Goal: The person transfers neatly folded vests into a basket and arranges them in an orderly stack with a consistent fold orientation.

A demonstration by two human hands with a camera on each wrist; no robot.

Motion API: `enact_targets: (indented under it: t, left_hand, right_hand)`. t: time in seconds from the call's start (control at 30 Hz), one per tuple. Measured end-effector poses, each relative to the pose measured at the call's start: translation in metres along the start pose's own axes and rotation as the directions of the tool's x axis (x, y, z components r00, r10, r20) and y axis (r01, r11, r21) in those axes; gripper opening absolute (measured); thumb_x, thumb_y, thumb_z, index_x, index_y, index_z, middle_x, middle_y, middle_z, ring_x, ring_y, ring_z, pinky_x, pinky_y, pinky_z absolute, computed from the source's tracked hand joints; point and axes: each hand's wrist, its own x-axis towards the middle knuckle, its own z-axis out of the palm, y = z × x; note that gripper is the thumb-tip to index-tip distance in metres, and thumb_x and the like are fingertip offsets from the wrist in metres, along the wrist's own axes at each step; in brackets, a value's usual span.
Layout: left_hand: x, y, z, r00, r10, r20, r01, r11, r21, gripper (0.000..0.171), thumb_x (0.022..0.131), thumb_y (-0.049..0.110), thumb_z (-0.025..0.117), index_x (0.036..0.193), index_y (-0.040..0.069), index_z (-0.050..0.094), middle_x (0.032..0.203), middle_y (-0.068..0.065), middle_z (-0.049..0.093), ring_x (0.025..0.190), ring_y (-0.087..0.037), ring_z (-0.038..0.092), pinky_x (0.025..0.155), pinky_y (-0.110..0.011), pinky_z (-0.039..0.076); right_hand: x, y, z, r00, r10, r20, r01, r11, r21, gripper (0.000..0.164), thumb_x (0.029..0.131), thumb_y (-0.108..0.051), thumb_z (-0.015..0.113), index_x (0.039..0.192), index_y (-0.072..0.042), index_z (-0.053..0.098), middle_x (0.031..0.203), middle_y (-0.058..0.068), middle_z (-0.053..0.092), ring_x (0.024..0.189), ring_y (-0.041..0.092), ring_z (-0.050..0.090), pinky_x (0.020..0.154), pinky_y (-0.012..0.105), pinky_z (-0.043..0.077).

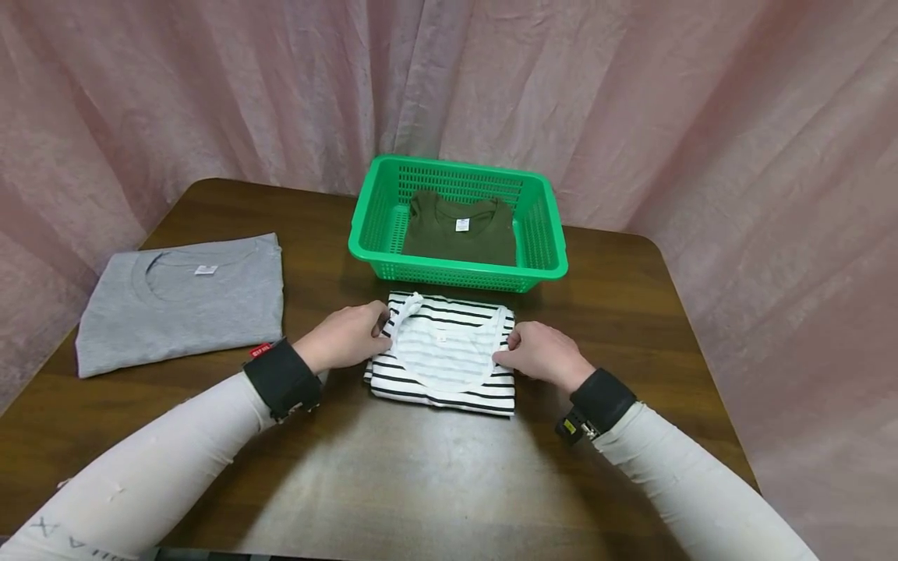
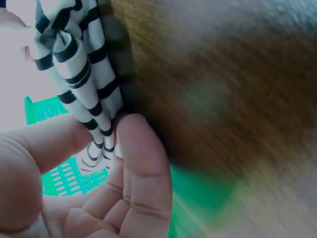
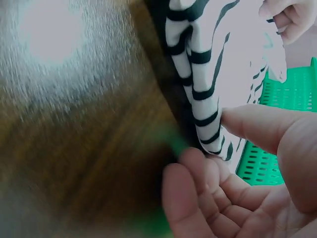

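A folded white shirt with black stripes (image 1: 443,365) lies on the table, its wide neckline facing up. At its left edge, my left hand (image 1: 348,336) pinches the folded layers between thumb and fingers; the left wrist view shows the striped cloth (image 2: 89,94) bunched there. My right hand (image 1: 546,355) grips the opposite edge, thumb on top. In the right wrist view, its curled fingers (image 3: 181,191) sit under the rounded fold of the striped cloth (image 3: 203,94).
Just behind the shirt stands a green plastic basket (image 1: 459,271) holding a folded olive shirt (image 1: 456,238). A folded grey T-shirt (image 1: 185,315) lies on the left of the brown wooden table (image 1: 610,288). Pink curtains (image 1: 281,93) hang around the table.
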Motion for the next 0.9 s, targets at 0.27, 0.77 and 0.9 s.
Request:
enact_targets:
  t: [0.27,0.77,0.9]
  left_hand:
    - [-0.001,0.002,-0.008,0.997,-0.052,0.060,0.061,0.985,-0.159,0.055,0.096,0.034,0.083,0.139,0.007,0.060,0.088,-0.003,0.071,0.069,-0.022,0.070,0.069,-0.043,0.056]
    - [-0.050,0.076,-0.053,0.991,-0.113,0.078,0.130,0.955,-0.267,0.037,0.106,0.019,0.075,0.128,0.000,0.053,0.104,-0.014,0.071,0.080,-0.024,0.065,0.073,-0.038,0.055]
    - [-0.053,0.076,-0.055,0.989,-0.110,0.100,0.137,0.935,-0.327,0.041,0.104,0.018,0.078,0.127,0.000,0.049,0.098,-0.012,0.074,0.073,-0.024,0.065,0.070,-0.037,0.056]
  right_hand:
    - [-0.004,0.004,0.004,1.000,-0.013,-0.008,0.014,0.973,0.231,0.020,0.098,-0.024,0.079,0.092,-0.008,0.068,0.080,0.002,0.063,0.068,0.018,0.066,0.068,0.033,0.052]
    - [-0.007,0.014,0.002,0.995,0.005,0.100,-0.058,0.840,0.539,0.032,0.101,-0.023,0.080,0.117,-0.003,0.061,0.088,0.006,0.067,0.083,0.023,0.061,0.069,0.032,0.051]
    - [-0.006,0.018,0.003,0.988,0.022,0.156,-0.112,0.796,0.595,0.036,0.101,-0.027,0.082,0.119,-0.003,0.063,0.091,0.007,0.065,0.081,0.022,0.060,0.069,0.029,0.052]
